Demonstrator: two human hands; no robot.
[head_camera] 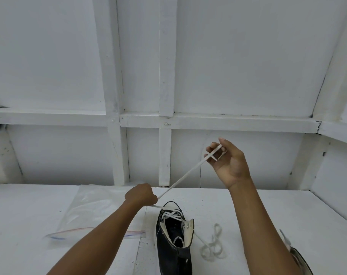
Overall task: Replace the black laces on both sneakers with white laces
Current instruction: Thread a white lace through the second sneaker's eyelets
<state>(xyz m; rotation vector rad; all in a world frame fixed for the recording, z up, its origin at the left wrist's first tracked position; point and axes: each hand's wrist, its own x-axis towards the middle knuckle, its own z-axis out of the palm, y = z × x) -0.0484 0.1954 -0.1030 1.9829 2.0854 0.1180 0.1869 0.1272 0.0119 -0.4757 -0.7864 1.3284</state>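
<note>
The black sneaker (174,249) stood near the desk's (267,215) front edge, toe away. The white lace (180,179) crossed its lowest eyelets. The left hand (140,195) was clenched round the lace just above the toe. The raised right hand (228,161) pinched its end, pulling it taut. The lace's other end (214,249) lay coiled to the right. A clear zip bag (85,213) lay flat to the left; its contents could not be told.

Bare forearms (256,225), left hand (141,195), right hand (229,162)
</note>
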